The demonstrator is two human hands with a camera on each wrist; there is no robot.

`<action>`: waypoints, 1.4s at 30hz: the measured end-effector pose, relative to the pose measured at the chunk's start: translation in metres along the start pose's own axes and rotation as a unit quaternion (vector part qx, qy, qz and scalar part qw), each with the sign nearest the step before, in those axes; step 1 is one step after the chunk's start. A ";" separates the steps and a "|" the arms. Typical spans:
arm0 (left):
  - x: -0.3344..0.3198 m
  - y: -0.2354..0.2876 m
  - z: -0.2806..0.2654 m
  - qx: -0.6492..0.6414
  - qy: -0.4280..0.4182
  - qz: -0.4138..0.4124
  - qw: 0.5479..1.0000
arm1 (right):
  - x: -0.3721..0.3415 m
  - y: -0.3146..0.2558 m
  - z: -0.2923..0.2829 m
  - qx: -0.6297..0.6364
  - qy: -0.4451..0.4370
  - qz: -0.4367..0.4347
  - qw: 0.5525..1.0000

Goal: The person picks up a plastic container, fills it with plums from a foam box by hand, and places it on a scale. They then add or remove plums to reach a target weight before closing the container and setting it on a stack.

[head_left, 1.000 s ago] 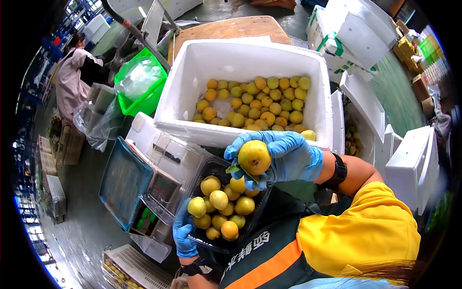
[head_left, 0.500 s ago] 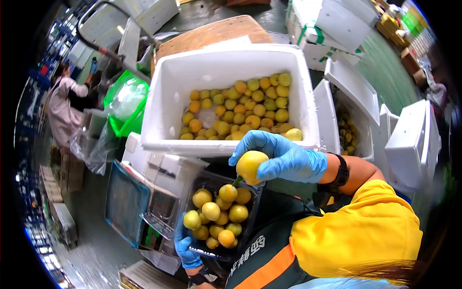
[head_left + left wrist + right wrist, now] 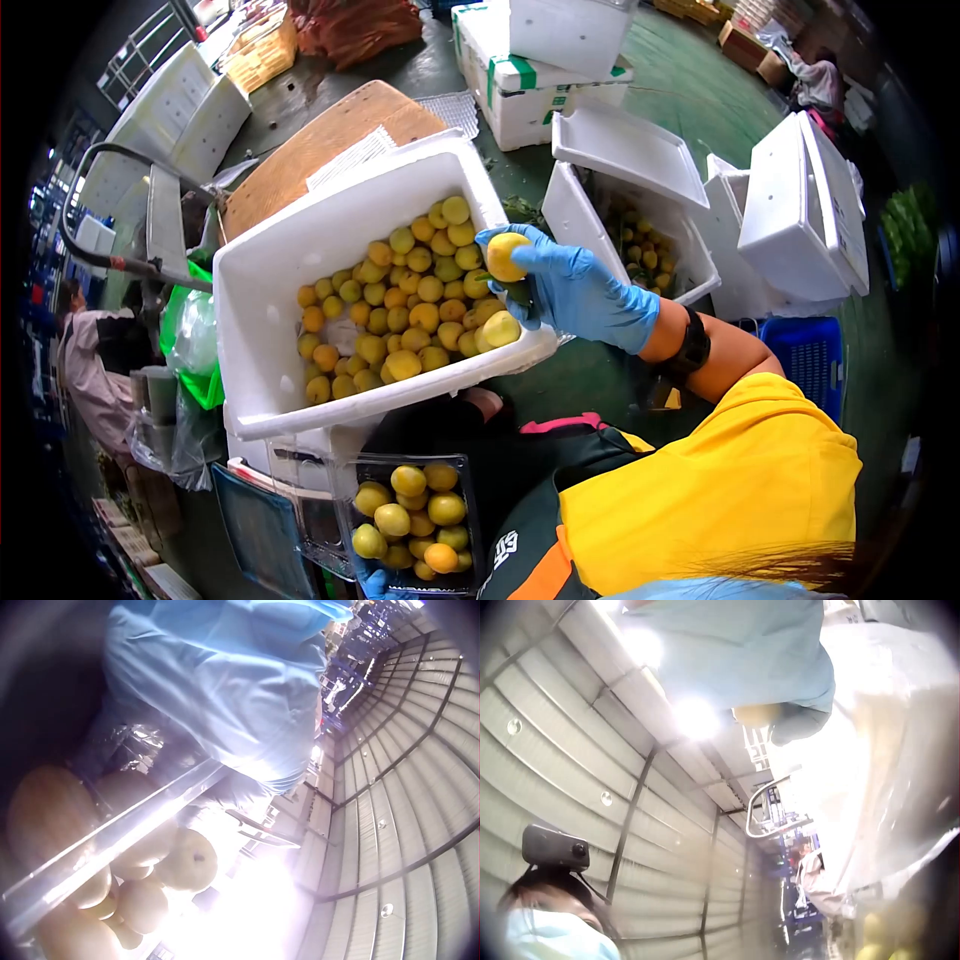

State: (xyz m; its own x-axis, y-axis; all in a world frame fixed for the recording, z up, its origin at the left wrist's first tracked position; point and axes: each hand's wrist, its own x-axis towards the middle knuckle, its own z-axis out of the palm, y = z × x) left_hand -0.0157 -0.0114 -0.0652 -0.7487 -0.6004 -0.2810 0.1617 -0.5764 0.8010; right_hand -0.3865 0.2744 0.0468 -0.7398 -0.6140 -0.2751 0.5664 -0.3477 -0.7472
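Note:
My right hand (image 3: 590,290), in a blue glove, pinches a round yellow plum-like fruit (image 3: 507,257) between thumb and fingers, with a green leaf hanging below it. This hand is at the right wall of a white foam box (image 3: 330,418) that holds many similar fruits (image 3: 405,365). My left hand (image 3: 378,583), also gloved and mostly out of the head view, holds a clear plastic punnet (image 3: 466,500) at its lower edge. Several yellow-green fruits (image 3: 392,519) lie in the punnet. In the left wrist view, the glove (image 3: 217,690) is at the punnet's bright rim (image 3: 112,844).
A second foam box (image 3: 700,285) with fruits stands to the right, its lid (image 3: 635,150) propped across it. Further right are more foam boxes (image 3: 790,200) and a blue basket (image 3: 815,370). A green crate (image 3: 205,385), a metal trolley handle (image 3: 75,215) and another person (image 3: 100,360) are at left.
The view has swung right. My right hand has moved from over the punnet to the foam box's right wall, still holding the fruit. My left hand still holds the punnet, now lower in view.

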 end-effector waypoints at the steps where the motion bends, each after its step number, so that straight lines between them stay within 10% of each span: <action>1: 0.002 -0.001 0.001 0.003 0.003 -0.001 1.000 | 0.001 -0.002 -0.012 -0.033 -0.027 -0.015 0.999; 14: 0.006 -0.003 0.000 0.015 0.020 -0.012 1.000 | 0.001 -0.024 -0.118 -0.276 0.225 -0.183 0.916; 19: 0.001 0.000 -0.009 0.008 0.019 -0.013 1.000 | -0.003 -0.046 -0.302 -0.514 0.442 -0.040 0.734; 22: -0.007 0.004 -0.018 0.000 0.021 -0.010 1.000 | 0.010 -0.058 -0.298 -0.773 0.463 0.059 0.429; 26: -0.017 0.006 -0.025 -0.012 0.011 -0.011 1.000 | 0.073 -0.114 -0.146 -0.702 0.178 -0.481 0.494; 29: -0.016 0.011 -0.002 -0.025 0.021 -0.012 0.999 | 0.122 -0.108 -0.008 -0.572 -0.028 -0.443 0.690; 34: -0.018 0.009 -0.004 -0.029 0.029 -0.001 0.999 | 0.196 -0.003 0.128 -0.683 -0.367 -0.090 0.625; 36: -0.018 0.010 -0.004 -0.019 0.038 -0.007 0.999 | 0.237 0.066 0.131 -0.707 -0.469 0.016 0.529; 40: -0.019 0.014 -0.005 -0.003 0.023 -0.003 1.000 | 0.272 0.164 0.112 -0.803 -0.445 0.166 0.360; 42: -0.019 0.016 -0.004 -0.014 0.024 -0.008 1.000 | 0.268 0.178 0.104 -0.818 -0.395 0.187 0.375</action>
State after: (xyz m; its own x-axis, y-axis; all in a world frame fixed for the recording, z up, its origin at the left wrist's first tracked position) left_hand 0.0038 -0.0109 -0.0490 -0.7203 -0.6158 -0.3194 0.1672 -0.6010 0.7816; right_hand -0.4455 -0.0259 -0.0968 -0.0157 -0.6462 -0.7630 -0.8806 0.3704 -0.2955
